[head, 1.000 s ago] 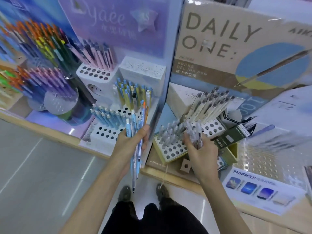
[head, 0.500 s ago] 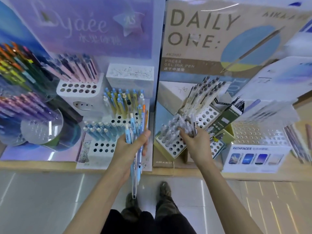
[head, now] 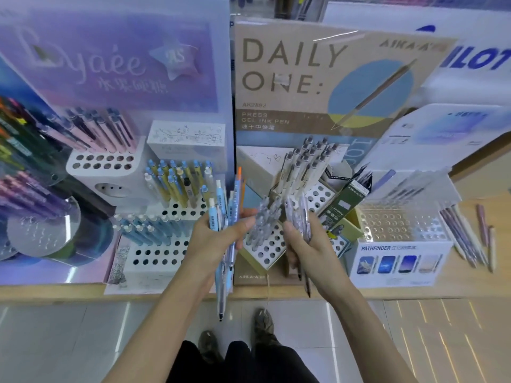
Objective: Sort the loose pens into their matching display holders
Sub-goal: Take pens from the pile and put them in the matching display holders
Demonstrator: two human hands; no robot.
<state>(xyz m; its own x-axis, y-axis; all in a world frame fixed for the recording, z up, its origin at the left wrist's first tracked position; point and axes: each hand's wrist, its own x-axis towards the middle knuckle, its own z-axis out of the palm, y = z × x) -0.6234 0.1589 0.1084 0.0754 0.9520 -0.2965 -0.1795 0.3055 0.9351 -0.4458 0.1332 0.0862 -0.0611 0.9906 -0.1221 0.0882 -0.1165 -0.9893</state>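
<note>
My left hand [head: 214,240] grips a bundle of blue pens [head: 225,211] with one orange-tipped pen among them, upright in front of the gap between two displays. My right hand [head: 309,248] holds a few clear lilac pens [head: 300,217], their tips hanging below the palm. Between my hands stands the white perforated holder [head: 266,251] of the "Daily One" display, with grey translucent pens [head: 264,217] in it. Left of it a white holder [head: 154,255] carries light blue pens [head: 149,230], and a higher tier has blue-and-yellow pens [head: 177,181].
A clear "Pathfinder" holder [head: 398,230] stands at the right, with loose pens [head: 470,239] lying on the wooden counter beside it. Cream pens [head: 307,167] fill the upper right tier. Pink pens [head: 96,131] and round racks of coloured pens [head: 27,194] stand at left. My shoes [head: 235,338] show below.
My right hand has drawn back from the grey-pen holder toward me with lilac pens in it. My view has shifted right and upward. My left hand keeps its bundle.
</note>
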